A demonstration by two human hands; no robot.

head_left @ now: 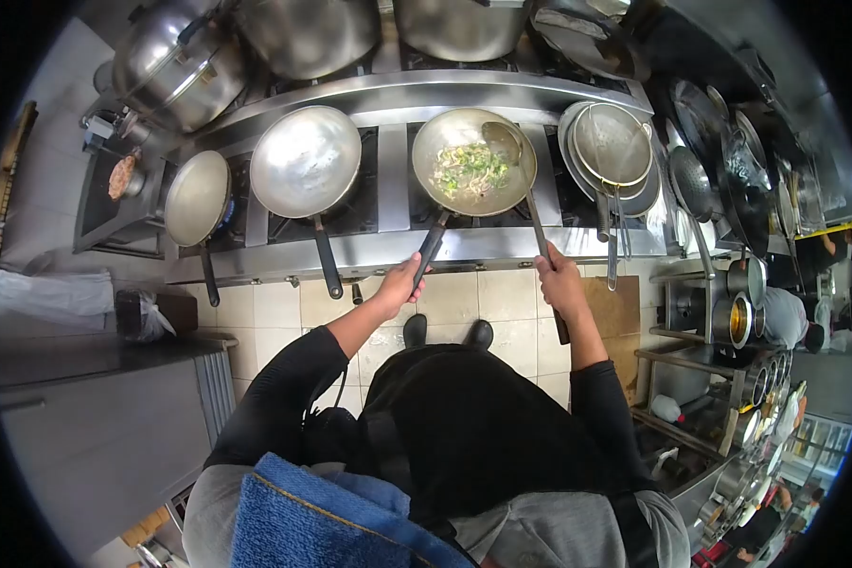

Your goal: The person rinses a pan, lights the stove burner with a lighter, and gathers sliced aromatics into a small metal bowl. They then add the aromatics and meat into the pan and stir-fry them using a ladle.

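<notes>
My left hand (pixel 402 286) is closed around the dark handle of a frying pan (pixel 428 142) on the stove. Chopped green and pale food (pixel 469 172) lies in this pan. In my right hand (pixel 562 282) is the long handle of a ladle (pixel 537 220); its round bowl rests inside the pan at the upper right, beside the food. Left of this pan, an empty-looking shiny frying pan (pixel 306 156) sits on a burner. A third pan (pixel 197 197) stands farther left, with a bluish flame at its side.
Large steel pots (pixel 308 38) line the back. Stacked pans and a strainer (pixel 613 142) stand right of the cooking pan. More pans hang at the far right, above a shelf rack (pixel 691 360). A steel counter (pixel 104 407) is at left. Other people appear at the far right.
</notes>
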